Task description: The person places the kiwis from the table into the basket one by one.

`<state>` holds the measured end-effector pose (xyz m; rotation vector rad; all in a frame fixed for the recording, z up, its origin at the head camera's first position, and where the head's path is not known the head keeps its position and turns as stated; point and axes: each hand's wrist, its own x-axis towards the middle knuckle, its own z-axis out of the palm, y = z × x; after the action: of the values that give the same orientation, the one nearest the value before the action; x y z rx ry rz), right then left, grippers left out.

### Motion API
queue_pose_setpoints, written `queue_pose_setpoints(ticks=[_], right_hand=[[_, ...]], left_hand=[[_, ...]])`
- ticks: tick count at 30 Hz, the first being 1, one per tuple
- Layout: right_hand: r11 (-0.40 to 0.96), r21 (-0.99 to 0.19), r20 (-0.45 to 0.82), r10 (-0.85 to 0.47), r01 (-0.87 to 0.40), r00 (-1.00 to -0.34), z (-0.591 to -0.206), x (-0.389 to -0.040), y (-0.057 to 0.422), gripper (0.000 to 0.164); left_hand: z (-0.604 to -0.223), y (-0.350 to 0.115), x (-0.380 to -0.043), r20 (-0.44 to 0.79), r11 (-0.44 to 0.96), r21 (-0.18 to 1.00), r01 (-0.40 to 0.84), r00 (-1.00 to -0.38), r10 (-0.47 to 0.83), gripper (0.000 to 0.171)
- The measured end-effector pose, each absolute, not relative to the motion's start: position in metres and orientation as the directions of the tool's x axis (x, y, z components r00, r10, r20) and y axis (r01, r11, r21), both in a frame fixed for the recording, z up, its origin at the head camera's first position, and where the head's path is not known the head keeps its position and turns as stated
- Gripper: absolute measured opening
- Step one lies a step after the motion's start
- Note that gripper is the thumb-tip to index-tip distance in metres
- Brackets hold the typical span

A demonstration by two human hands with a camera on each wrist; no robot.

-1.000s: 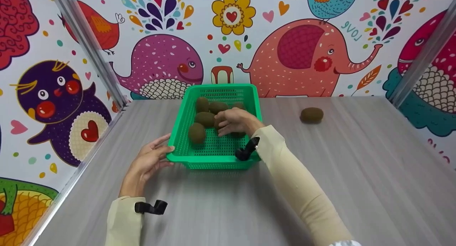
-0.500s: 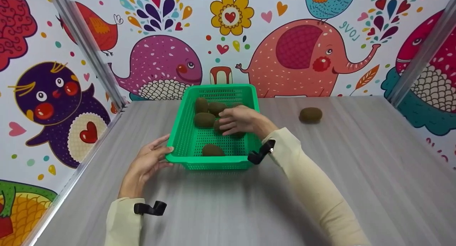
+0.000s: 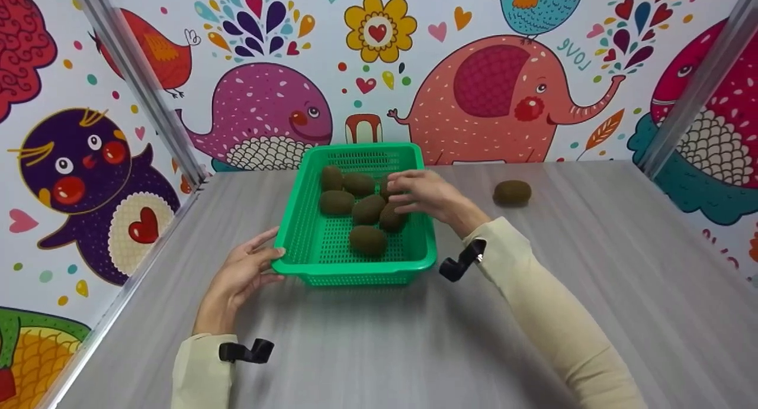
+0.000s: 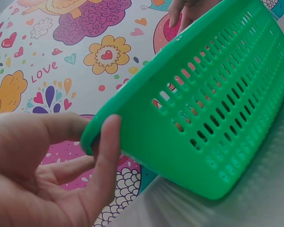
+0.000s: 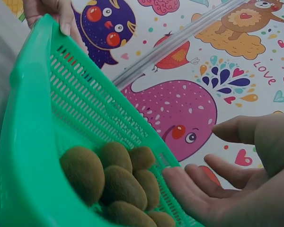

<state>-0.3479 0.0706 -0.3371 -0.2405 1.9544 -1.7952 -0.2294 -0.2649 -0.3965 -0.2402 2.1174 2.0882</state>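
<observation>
A green plastic basket [image 3: 355, 268] with slotted walls stands on the table, holding several brown fuzzy kiwis [image 3: 336, 202]. My left hand [image 3: 240, 279] pinches its near left corner, thumb on the rim; in the left wrist view the hand [image 4: 52, 170] has the rim between thumb and fingers. Over the basket's right side, my right hand [image 3: 432, 196] hovers with loosely extended fingers, partly covering kiwis at the right wall. The right wrist view shows that hand [image 5: 241, 179] holding nothing, above the kiwis [image 5: 124, 188]. One kiwi [image 3: 368, 240] lies nearest the basket's front.
A single kiwi [image 3: 512, 193] lies on the grey wood-grain table [image 3: 562, 249], right of the basket. Behind rises a wall [image 3: 432, 6] printed with cartoon animals, with metal posts [image 3: 139, 83] at the corners.
My right hand has drawn back rightward from among the kiwis. One kiwi has rolled from the basket's left side to the front, then right and slightly back. The left hand keeps its grip.
</observation>
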Motion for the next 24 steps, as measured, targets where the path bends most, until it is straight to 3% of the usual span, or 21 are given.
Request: queue_pose_setpoints(ticks=[12, 24], right_hand=[[0.167, -0.984, -0.109, -0.296, 0.061, -0.949, -0.342, -0.347, 0.103, 0.044], [0.211, -0.977, -0.058, -0.244, 0.005, -0.968, -0.362, -0.356, 0.139, 0.047]], left_hand=[[-0.397, -0.265, -0.23, -0.22, 0.001, 0.975, -0.22, -0.975, 0.003, 0.065], [-0.397, -0.264, -0.23, -0.228, -0.001, 0.974, -0.228, -0.974, 0.005, 0.066]])
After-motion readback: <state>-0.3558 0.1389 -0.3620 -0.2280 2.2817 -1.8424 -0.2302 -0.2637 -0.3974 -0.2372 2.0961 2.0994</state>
